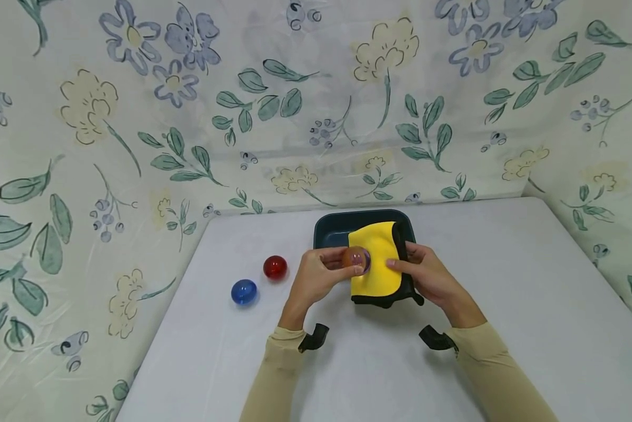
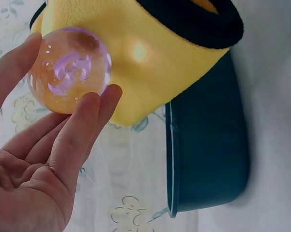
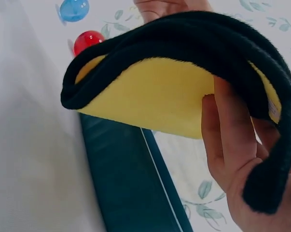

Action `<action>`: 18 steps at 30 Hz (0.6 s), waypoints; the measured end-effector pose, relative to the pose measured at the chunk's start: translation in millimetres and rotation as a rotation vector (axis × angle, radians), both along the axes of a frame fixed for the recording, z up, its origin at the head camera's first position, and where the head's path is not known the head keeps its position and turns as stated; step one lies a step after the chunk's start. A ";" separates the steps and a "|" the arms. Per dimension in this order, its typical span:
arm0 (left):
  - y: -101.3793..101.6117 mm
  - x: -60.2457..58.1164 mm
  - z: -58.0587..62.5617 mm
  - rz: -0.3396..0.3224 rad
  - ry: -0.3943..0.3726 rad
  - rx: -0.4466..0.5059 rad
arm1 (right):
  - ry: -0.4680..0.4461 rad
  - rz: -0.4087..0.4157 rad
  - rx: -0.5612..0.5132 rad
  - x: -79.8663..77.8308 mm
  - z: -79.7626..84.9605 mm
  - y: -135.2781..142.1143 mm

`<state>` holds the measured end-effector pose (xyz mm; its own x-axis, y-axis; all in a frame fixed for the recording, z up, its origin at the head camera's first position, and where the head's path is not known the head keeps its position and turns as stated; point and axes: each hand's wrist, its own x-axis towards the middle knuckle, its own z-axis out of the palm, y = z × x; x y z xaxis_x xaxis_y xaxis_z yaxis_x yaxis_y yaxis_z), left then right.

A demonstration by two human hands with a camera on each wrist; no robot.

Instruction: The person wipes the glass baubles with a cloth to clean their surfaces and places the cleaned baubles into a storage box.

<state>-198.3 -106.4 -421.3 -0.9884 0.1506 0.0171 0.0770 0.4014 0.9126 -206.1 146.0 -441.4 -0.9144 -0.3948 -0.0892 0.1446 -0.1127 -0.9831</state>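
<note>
My left hand (image 1: 316,275) pinches a clear ball (image 2: 70,70) with a purple tint between thumb and fingertips. The ball overlaps the face of a folded yellow cloth (image 1: 374,258) with black edging. My right hand (image 1: 432,278) grips that cloth by its right side, thumb in front and fingers behind. In the right wrist view, the folded layers of the cloth (image 3: 159,96) bow outward, and a black loop hangs by the palm. Behind the cloth stands a dark teal tub (image 1: 332,231), partly hidden by it.
A red ball (image 1: 275,268) and a blue ball (image 1: 244,292) lie on the white table (image 1: 200,363), left of my left hand. A floral-patterned sheet (image 1: 295,117) rises behind the table and along its sides.
</note>
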 end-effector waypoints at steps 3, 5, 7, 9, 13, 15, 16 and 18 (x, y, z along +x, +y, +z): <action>-2.1 -1.2 -1.5 -0.001 -0.002 0.012 | 0.022 -0.002 0.009 1.8 0.1 -1.9; -3.7 -1.6 -2.2 0.003 -0.001 0.018 | 0.036 0.002 0.012 2.9 0.2 -3.0; -5.4 -1.9 -3.0 0.006 -0.001 0.022 | 0.058 0.013 0.018 4.2 0.4 -4.1; -6.7 -1.8 -3.3 0.009 -0.004 0.020 | 0.076 0.023 0.019 5.5 0.7 -5.0; -8.4 -1.1 -3.4 0.006 -0.016 0.018 | 0.093 0.031 0.020 7.5 0.4 -6.2; -8.7 -1.0 -3.4 0.005 -0.024 0.014 | 0.100 0.032 0.020 8.2 0.2 -6.6; -8.8 -1.1 -3.5 0.004 -0.028 0.013 | 0.105 0.033 0.019 8.7 0.3 -6.6; -8.7 -1.2 -3.3 0.001 -0.038 0.009 | 0.114 0.031 0.017 9.7 0.7 -6.8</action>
<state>-199.6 -115.1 -424.6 -0.9885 0.1498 -0.0196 0.0414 0.3931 0.9186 -196.4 139.2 -440.8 -0.9065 -0.4222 0.0077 0.0350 -0.0933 -0.9950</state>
